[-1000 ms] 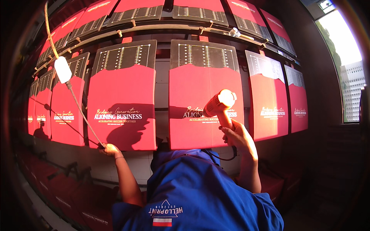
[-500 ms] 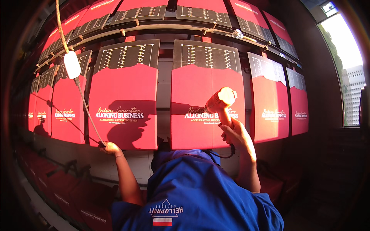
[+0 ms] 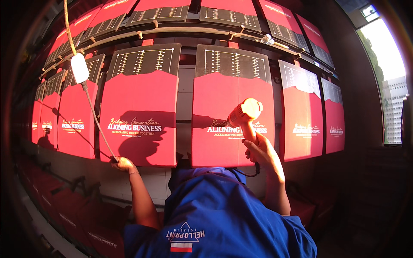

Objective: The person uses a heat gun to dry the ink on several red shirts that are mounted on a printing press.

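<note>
My right hand [image 3: 262, 149] is wrapped round the handle of an orange heat gun [image 3: 248, 109]. Its nozzle points left over the printed lettering of a red fabric panel [image 3: 223, 99] on a dark board; whether it touches cannot be told. A black cord [image 3: 257, 170] hangs from the handle beneath my hand. At lower left, my left hand [image 3: 124, 164] is closed on a dark cable [image 3: 100, 124] near the bottom edge of another red panel [image 3: 137, 96]. That cable runs up to a white connector [image 3: 80, 69]. Shadows of my arm and the gun fall across the left panel.
More red panels on boards stand in rows to the left, to the right [image 3: 301, 116] and behind. A wooden rail with pegs [image 3: 185, 29] crosses between the rows. A yellowish cord [image 3: 68, 28] hangs at upper left. Darker red panels [image 3: 81, 210] lie at lower left. A bright window [image 3: 387, 64] is at right.
The heat gun has shifted slightly left over the panel lettering. My left hand keeps its hold on the cable, and the view has moved a little.
</note>
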A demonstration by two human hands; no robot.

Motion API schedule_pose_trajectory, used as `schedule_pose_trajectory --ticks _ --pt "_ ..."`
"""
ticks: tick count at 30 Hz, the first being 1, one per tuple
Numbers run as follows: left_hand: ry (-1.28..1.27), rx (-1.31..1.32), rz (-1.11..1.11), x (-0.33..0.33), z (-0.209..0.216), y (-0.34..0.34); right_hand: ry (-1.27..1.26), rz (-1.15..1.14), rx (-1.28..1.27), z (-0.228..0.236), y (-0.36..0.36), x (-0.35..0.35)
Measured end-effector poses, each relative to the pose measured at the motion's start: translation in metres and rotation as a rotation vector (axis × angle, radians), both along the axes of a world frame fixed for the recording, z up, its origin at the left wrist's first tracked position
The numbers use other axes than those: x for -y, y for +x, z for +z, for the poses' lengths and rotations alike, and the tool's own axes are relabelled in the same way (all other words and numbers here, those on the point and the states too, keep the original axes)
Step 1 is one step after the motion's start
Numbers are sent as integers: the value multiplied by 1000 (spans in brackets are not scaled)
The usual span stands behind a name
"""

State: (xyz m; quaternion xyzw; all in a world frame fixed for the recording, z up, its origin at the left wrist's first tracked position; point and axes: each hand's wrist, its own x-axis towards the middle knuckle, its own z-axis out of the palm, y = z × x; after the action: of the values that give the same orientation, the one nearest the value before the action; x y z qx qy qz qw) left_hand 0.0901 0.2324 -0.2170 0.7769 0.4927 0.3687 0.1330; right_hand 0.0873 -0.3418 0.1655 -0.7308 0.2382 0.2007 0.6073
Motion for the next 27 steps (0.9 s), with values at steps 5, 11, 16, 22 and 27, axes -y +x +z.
schedule_pose_trajectory --ticks 5,11,16,22,27 --pt "-90 -32 107 14 9 3 31 35 -30 1 -1 2" --pt "165 112 25 -11 2 -9 72 85 -33 -3 -1 -3" --pt "-82 103 56 -24 -1 -12 67 102 1 0 -3 -9" --pt "-64 103 45 9 15 2 -10 49 13 -3 4 -12" --pt "-316 232 55 36 48 13 8 49 -42 -1 10 -5"
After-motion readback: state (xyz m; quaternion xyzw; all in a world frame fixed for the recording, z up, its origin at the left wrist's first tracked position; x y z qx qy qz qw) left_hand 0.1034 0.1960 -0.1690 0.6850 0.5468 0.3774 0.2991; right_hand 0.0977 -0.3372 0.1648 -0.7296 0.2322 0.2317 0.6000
